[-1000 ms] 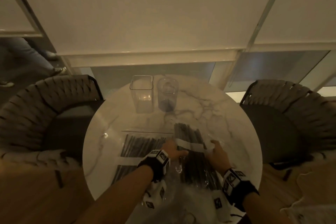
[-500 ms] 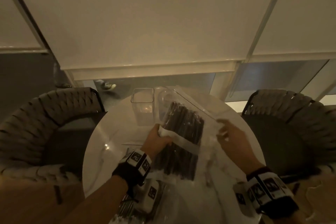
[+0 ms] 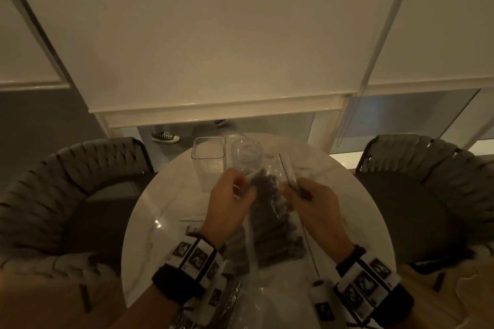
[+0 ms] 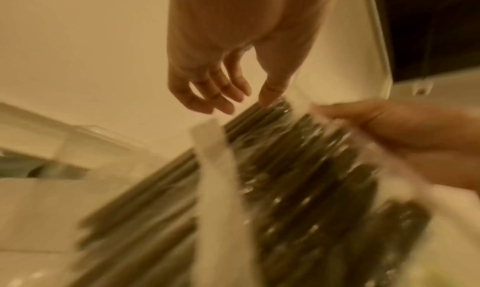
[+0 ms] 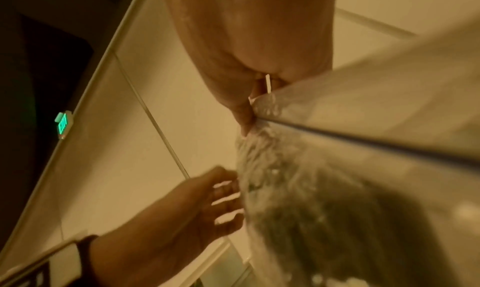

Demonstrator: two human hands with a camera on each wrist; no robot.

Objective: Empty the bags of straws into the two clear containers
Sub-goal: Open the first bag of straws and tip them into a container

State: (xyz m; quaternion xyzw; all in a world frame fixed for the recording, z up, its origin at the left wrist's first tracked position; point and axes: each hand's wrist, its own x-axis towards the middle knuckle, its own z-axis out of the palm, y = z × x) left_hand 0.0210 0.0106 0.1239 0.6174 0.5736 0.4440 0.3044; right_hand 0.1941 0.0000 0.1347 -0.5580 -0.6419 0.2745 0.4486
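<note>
A clear bag of dark straws [image 3: 270,216] with a white band [image 4: 215,168] is held tilted above the round marble table [image 3: 165,195]. Its top end is close to the round clear container [image 3: 247,157]. A square clear container [image 3: 209,157] stands just left of that one, and both look empty. My right hand [image 3: 315,203] pinches the bag's upper edge [image 5: 259,106]. My left hand [image 3: 227,203] has loose, spread fingers [image 4: 221,98], and its thumb tip touches the bag's top. A second bag of straws [image 3: 191,228] lies on the table under my left wrist, mostly hidden.
Woven chairs stand on the left [image 3: 66,181] and on the right [image 3: 427,181] of the table. Someone's shoe [image 3: 165,137] shows on the floor beyond the table. Small dark pieces [image 3: 84,299] lie on the wooden floor at the lower left.
The bag came up off the table and now tilts steeply. Both hands moved to its top end, close together. My left hand left the white band.
</note>
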